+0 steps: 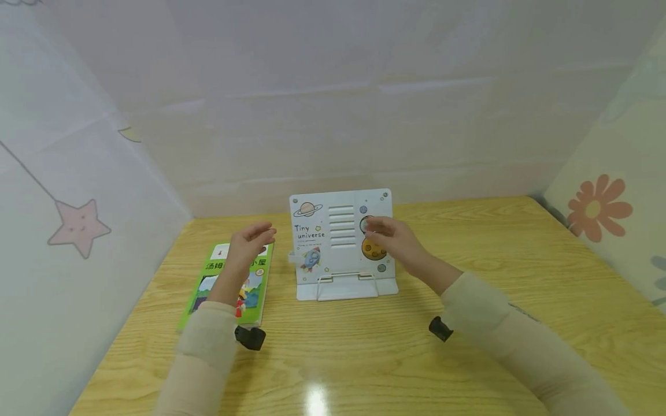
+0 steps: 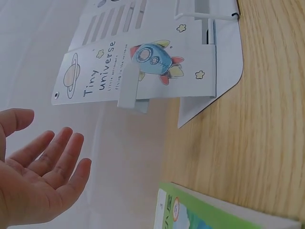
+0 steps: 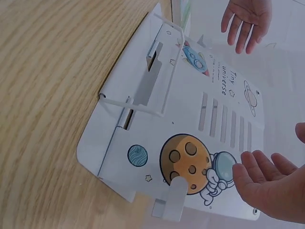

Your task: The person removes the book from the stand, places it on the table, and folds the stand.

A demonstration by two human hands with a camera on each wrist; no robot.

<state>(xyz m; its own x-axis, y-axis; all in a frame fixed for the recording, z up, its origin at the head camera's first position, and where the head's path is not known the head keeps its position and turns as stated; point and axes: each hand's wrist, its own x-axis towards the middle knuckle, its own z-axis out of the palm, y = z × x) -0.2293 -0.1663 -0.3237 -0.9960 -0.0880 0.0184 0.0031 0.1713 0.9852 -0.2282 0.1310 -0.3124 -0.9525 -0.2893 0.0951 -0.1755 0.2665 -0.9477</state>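
A white book stand [image 1: 342, 260] printed with planets and a rocket stands tilted back on the table, its wire page holder [image 1: 347, 288] at the bottom front. My left hand [image 1: 247, 249], fingers loosely bent and holding nothing, hovers above a green picture book [image 1: 260, 300] lying left of the stand. At the stand's right side my right hand [image 1: 396, 244] is raised with relaxed fingers, overlapping the planet print in the head view. In the right wrist view its palm [image 3: 276, 191] shows bare. A side clip [image 2: 131, 90] juts from the stand's left edge.
The wooden table [image 1: 333, 352] runs back to a pale cloth wall [image 1: 333, 127]. Cloth sides stand at left and right, with a star print [image 1: 80, 226] and a flower print [image 1: 598, 208]. A black wrist device [image 1: 251, 338] sits at the left sleeve.
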